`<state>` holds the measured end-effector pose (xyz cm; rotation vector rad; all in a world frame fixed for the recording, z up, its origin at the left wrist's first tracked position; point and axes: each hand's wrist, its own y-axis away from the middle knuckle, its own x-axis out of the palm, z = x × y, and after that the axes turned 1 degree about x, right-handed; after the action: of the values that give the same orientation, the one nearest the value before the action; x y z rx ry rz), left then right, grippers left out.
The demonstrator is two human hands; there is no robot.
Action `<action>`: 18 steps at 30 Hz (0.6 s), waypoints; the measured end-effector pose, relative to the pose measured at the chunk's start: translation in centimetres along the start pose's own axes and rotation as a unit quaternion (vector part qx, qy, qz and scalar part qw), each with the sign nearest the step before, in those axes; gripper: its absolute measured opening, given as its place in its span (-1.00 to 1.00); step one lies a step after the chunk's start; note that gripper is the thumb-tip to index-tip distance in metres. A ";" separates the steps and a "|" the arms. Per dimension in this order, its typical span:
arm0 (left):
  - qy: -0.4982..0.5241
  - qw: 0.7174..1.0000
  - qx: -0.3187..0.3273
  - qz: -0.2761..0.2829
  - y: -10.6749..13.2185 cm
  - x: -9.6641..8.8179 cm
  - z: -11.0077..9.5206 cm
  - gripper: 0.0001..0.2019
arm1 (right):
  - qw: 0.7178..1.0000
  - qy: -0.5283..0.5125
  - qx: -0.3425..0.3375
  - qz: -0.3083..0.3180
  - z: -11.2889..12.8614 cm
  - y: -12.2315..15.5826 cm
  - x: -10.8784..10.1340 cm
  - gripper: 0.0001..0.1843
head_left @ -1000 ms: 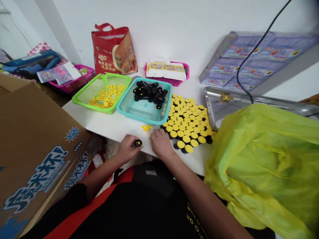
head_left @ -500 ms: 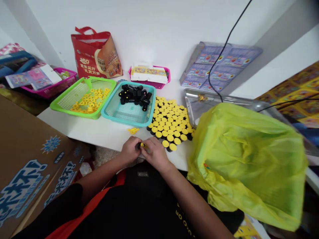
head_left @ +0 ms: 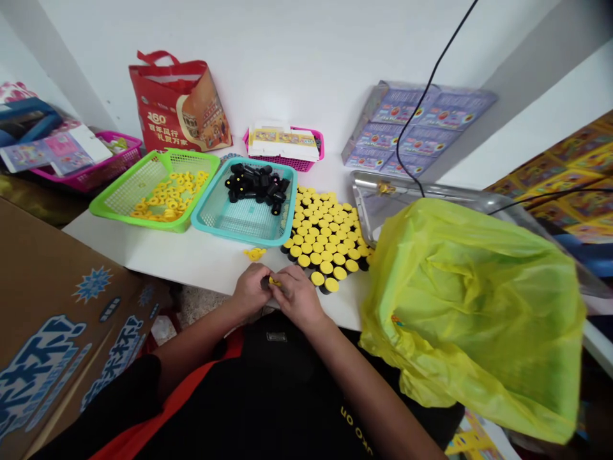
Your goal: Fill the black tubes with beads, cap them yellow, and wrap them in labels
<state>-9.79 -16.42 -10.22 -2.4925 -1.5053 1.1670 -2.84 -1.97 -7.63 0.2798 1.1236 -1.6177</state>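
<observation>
My left hand [head_left: 251, 289] is closed around a small black plastic part [head_left: 265, 282], mostly hidden by the fingers. With thumb and fingers, my right hand [head_left: 299, 296] pinches a small yellow piece [head_left: 273, 281] against the end of that part. Both hands meet at the front edge of the white table. Just beyond them lie a few loose yellow ring pieces [head_left: 255, 253]. Black-sided rounds with yellow tops [head_left: 326, 237] stand packed together to the right. A turquoise basket [head_left: 211, 225] holds black parts [head_left: 258, 184]; a green basket [head_left: 112, 214] holds yellow rings [head_left: 175, 195].
At right, a yellow bag [head_left: 431, 255] lines a large bin beside a metal tray [head_left: 361, 191]. Purple boxes [head_left: 412, 124], a pink basket [head_left: 306, 165] and a red bag [head_left: 163, 115] stand along the wall. Cardboard boxes [head_left: 48, 275] flank the left. A black cable [head_left: 416, 118] hangs down.
Both hands stay together at nearly the same spot. The right fingers have shifted slightly over the yellow piece, so less of it shows. The view has moved a little.
</observation>
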 end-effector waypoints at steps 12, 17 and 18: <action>0.086 0.991 0.061 -0.086 0.7 -0.8 -2.0 -0.90 | 0.857 -0.376 0.353 0.003 1.5 0.4 -0.5 -0.56; 0.156 0.985 0.040 -0.065 1.0 -1.9 -4.1 -0.81 | 0.806 -0.467 0.364 -0.013 3.4 0.2 -2.7 -0.65; 0.194 0.980 0.017 -0.033 0.9 -2.2 -4.3 -0.77 | 0.803 -0.468 0.367 -0.023 3.6 0.2 -3.0 -0.65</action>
<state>-7.08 -17.05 -6.12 -2.4380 -1.4309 0.6395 -0.23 -2.83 -3.81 -0.0819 -0.2829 -1.8298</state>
